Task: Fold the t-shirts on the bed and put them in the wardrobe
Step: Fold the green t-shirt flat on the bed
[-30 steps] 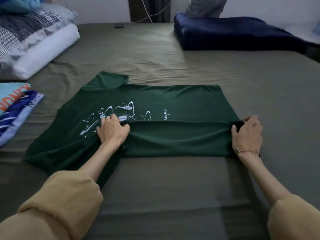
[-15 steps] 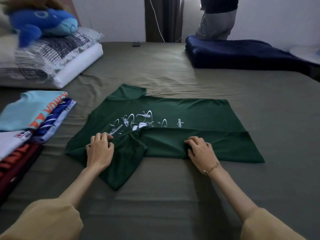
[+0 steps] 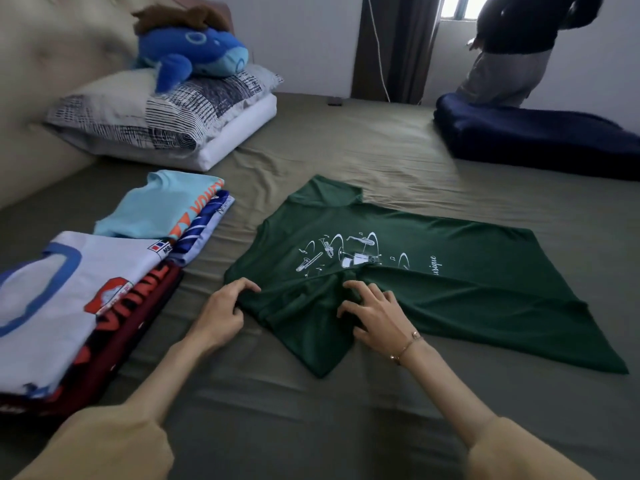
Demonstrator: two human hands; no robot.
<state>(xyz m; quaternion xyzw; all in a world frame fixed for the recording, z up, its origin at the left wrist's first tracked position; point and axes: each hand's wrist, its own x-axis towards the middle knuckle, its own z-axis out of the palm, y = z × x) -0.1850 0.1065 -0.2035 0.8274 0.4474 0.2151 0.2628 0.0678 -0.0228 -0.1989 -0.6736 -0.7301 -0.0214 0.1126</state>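
Green t-shirt (image 3: 433, 292) lies half-folded before me; my left hand (image 3: 221, 313) pinches its left edge, my right hand (image 3: 377, 313) presses its sleeve, fingers spread

Location: I am in a home bedroom. Evidence: wide bed (image 3: 346, 427) under an olive sheet, padded headboard (image 3: 52, 109), stacked pillows (image 3: 166, 119) topped by a blue plush toy (image 3: 194, 53), folded navy blanket (image 3: 533, 140), curtained window (image 3: 457, 6).
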